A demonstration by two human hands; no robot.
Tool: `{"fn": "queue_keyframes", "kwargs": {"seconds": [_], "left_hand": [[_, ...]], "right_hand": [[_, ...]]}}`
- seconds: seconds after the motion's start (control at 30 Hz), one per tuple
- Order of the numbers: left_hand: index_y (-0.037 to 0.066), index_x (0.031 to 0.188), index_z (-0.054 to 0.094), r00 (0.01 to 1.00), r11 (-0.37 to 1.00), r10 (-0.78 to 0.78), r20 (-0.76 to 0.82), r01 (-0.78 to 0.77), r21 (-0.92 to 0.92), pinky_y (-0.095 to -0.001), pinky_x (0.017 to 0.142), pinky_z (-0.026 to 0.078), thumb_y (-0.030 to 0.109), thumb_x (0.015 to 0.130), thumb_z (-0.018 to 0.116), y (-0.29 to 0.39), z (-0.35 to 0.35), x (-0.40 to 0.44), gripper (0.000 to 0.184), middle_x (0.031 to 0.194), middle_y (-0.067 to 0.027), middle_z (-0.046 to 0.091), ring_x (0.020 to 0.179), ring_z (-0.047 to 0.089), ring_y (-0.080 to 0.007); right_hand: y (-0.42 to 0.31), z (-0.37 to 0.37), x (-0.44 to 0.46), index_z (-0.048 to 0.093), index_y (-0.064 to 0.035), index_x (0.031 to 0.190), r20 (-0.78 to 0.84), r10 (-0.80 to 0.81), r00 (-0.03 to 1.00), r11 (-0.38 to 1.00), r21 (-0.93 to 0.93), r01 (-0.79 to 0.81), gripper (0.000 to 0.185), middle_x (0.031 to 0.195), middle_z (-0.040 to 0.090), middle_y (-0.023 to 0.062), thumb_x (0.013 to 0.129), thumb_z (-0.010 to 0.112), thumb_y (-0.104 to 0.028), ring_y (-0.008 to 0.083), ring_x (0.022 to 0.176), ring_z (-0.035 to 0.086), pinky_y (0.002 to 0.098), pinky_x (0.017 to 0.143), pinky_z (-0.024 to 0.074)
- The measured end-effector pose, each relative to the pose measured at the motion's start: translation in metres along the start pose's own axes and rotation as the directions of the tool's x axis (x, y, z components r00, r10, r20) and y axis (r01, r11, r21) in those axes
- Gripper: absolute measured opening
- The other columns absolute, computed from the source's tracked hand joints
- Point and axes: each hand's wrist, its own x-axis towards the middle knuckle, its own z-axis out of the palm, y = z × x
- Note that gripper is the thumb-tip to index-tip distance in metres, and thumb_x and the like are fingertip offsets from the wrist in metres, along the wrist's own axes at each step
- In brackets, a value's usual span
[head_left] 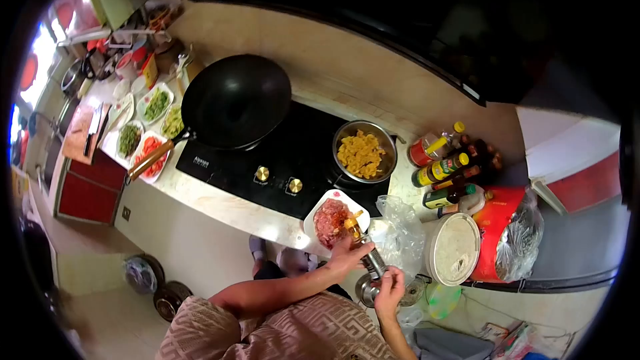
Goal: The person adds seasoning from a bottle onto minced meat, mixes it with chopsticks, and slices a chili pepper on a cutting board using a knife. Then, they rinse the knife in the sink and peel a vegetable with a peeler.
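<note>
A small seasoning bottle (373,261) with a dark label and a yellow top is tilted over a white plate (311,225). My left hand (348,257) is closed around the bottle near its top. At the bottle's lower end, my right hand (389,291) has its fingers closed on the base. Raw minced meat (329,221) lies on the plate, with a reddish-brown patch on the side near the bottle's mouth. Close by on the counter sits a crumpled clear plastic bag (401,227).
A black wok (237,101) and a steel pot (393,153) of yellow scrambled egg stand on the black cooktop (247,180). Sauce bottles (440,169) and a white-lidded tub (453,249) are at right. Plates of cut vegetables (157,104) and a knife (92,129) are at left.
</note>
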Motion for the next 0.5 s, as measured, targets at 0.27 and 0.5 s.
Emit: {"fn": "queue_keyframes", "kwargs": {"seconds": [0.27,0.5], "left_hand": [[-0.001,0.121,0.056,0.792,0.426,0.55,0.263,-0.538,0.727,-0.0385,0.084,0.055,0.026,0.084,0.079,-0.015,-0.018,-0.016,0.051,0.103,-0.0162,0.07,0.097,0.07,-0.0308],[0.004,0.121,0.059,0.789,0.174,0.417,0.451,-0.556,0.813,-0.0429,0.081,0.056,0.024,0.082,0.079,-0.012,-0.024,-0.017,0.049,0.11,-0.0177,0.068,0.099,0.068,-0.0359]], "right_hand": [[-0.028,0.022,0.03,0.062,0.0027,0.128,0.162,-0.278,0.947,0.926,-0.218,0.309,0.038,0.123,0.061,0.0163,0.108,0.04,-0.02,0.0275,0.115,0.058,0.0358,0.103,0.0428],[-0.029,0.036,0.039,0.06,-0.0008,0.133,0.253,-0.112,0.961,0.982,0.173,0.069,0.033,0.122,0.06,0.0146,0.106,0.049,-0.017,0.0236,0.116,0.057,0.0334,0.102,0.0431]]}}
